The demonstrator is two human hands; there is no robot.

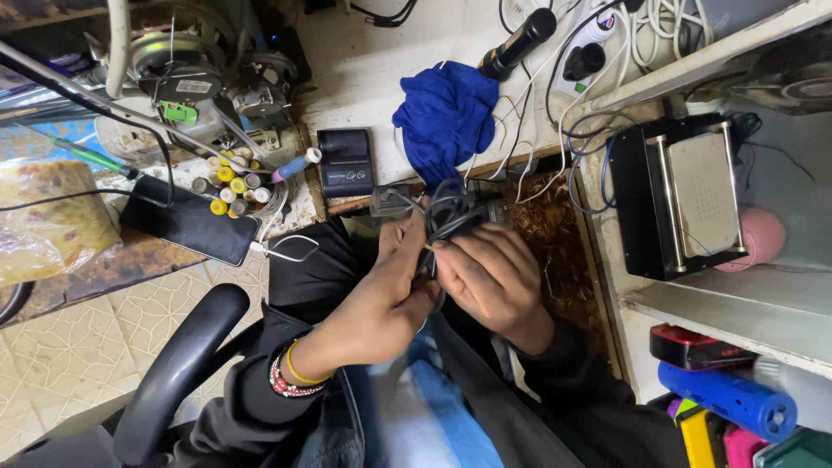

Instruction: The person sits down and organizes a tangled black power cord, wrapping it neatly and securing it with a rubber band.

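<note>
A small black device (451,227) trailing loose wires sits below the blue cloth (446,113), over the person's lap. It looks light and fiddly, best held by its body. The left hand (381,295) and right hand (494,277) close their fingers (414,227) round it.

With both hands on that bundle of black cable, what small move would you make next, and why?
Probably draw one loop free with the right hand while the left hand steadies the bundle of black cable: the strands look tangled, and both hands pinch them together.
</note>
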